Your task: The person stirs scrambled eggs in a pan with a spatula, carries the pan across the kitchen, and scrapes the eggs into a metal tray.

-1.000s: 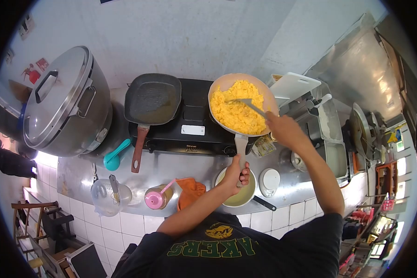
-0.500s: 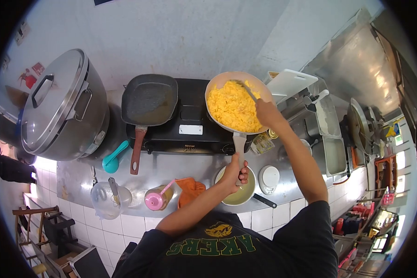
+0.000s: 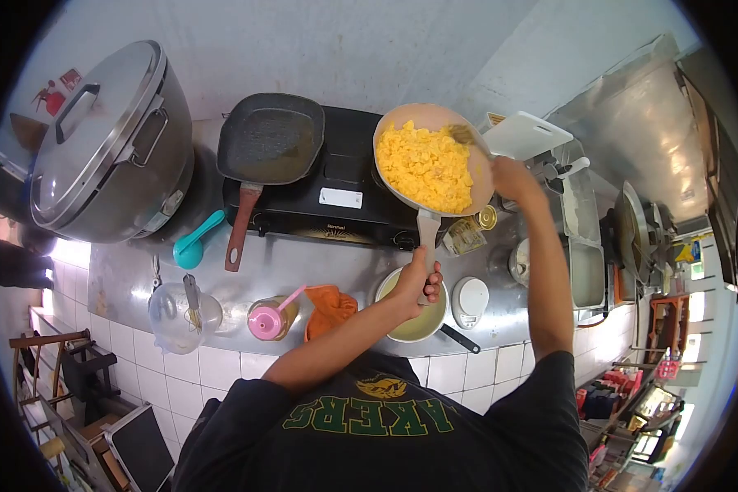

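The frying pan [image 3: 482, 182] has a pale inside and sits on the right burner of a black gas stove [image 3: 340, 221]. Scrambled eggs [image 3: 425, 168], yellow and in soft lumps, cover its left and middle part. My left hand [image 3: 418, 287] is closed round the pan's light handle [image 3: 428, 228]. Over the pan's right rim, my right hand [image 3: 512, 179] grips a spatula [image 3: 462, 134]; its blurred head rests near the upper right of the eggs. Below my left hand stands a pale pot [image 3: 422, 328] with a dark handle, partly hidden by my hand and forearm.
On the left burner is a square grill pan [image 3: 271, 139]. A large rice cooker [image 3: 98, 156] stands farther left. Along the counter's front are a whisk in a clear container [image 3: 184, 316], a pink-lidded bottle [image 3: 266, 320], an orange cloth [image 3: 330, 310] and a white scale [image 3: 471, 302].
My right hand and the spatula have moved right, away from the middle of the eggs, baring the pan's right side. My left hand keeps its hold on the handle. The camera view has shifted slightly.
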`<state>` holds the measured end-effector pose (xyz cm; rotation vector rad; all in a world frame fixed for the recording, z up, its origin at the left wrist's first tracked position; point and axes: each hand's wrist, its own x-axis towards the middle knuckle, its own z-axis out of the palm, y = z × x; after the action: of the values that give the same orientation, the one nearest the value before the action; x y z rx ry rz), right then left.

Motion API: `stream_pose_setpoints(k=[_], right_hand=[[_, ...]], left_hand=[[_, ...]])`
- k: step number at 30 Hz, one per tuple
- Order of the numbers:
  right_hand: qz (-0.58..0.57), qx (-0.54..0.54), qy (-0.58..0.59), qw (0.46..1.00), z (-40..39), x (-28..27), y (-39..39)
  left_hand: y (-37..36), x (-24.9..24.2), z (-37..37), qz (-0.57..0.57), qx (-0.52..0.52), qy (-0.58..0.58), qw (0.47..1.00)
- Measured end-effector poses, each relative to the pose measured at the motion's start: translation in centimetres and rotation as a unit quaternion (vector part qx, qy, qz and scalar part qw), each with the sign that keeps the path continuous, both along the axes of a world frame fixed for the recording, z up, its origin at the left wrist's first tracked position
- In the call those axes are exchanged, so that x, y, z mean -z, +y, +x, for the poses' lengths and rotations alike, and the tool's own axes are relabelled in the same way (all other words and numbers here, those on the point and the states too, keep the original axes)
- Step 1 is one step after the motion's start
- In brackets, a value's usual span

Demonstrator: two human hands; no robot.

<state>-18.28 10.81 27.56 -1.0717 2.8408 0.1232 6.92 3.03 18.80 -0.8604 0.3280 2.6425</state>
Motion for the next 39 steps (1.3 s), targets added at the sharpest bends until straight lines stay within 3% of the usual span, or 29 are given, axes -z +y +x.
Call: stream_pose_setpoints(k=[1, 3, 5, 9, 12, 15, 19, 21, 23, 26, 28, 29, 31, 34, 37, 39], right_hand=[[0.04, 0.007, -0.031, 0.999, -0.7, 1.7, -0.2], [-0.002, -0.044, 0.018, 0.999, 0.8, 5.5, -0.1], [0.014, 0.023, 0.042, 0.999, 8.2, 2.1, -1.1], [0.082, -0.022, 0.061, 0.995, 13.3, -4.3, 1.6], [0.114, -0.037, 0.062, 0.991, 13.6, -4.2, 2.8], [0.076, -0.067, 0.066, 0.993, 11.3, 0.1, 2.5], [0.0, 0.007, 0.043, 0.999, 6.7, 3.3, -0.2], [0.012, 0.053, -0.013, 0.998, 3.4, 2.4, -0.5], [-0.031, -0.012, -0.041, 0.999, 0.0, 0.8, 1.1], [0.008, -0.044, -0.065, 0.997, 0.6, -6.5, 1.7], [0.008, 0.05, -0.075, 0.996, 2.1, -9.1, 1.9], [0.007, 0.057, -0.073, 0.996, 1.3, -7.0, 2.5], [0.049, -0.071, -0.001, 0.996, -0.8, 0.1, 4.0], [-0.003, 0.026, 0.0, 1.0, 5.8, 3.8, 3.0], [0.007, 0.044, 0.016, 0.999, 11.8, -2.2, 2.9], [0.082, 0.016, 0.022, 0.996, 12.8, -6.1, 3.2]], left_hand=[[0.0, -0.1, 0.0, -0.003, 0.001, 0.002, 1.0], [-0.2, -0.2, -0.2, -0.013, 0.01, 0.002, 1.0], [-0.2, -0.1, -0.2, -0.004, 0.006, 0.003, 1.0], [-0.3, -0.4, -0.2, 0.005, 0.013, -0.007, 1.0], [-0.1, -0.1, -0.3, 0.004, 0.011, -0.003, 1.0], [0.1, 0.4, -0.3, 0.013, 0.019, 0.003, 1.0], [0.1, 0.5, -0.5, -0.013, 0.033, 0.013, 0.999], [0.0, 0.5, -0.2, -0.011, 0.02, 0.01, 1.0], [-0.1, 0.5, -0.1, -0.014, 0.021, 0.007, 1.0], [-0.1, 0.2, -0.1, -0.009, 0.014, 0.004, 1.0], [-0.1, 0.2, -0.3, -0.012, 0.02, 0.002, 1.0], [-0.1, 0.2, -0.3, -0.012, 0.017, 0.001, 1.0], [0.2, 0.4, -0.4, -0.014, 0.029, 0.0, 0.999], [-0.3, 0.6, -0.4, -0.003, 0.028, 0.024, 0.999], [-0.1, 0.6, -0.2, 0.02, 0.016, 0.026, 0.999], [-0.3, 0.6, -0.4, 0.008, 0.025, 0.028, 0.999]])
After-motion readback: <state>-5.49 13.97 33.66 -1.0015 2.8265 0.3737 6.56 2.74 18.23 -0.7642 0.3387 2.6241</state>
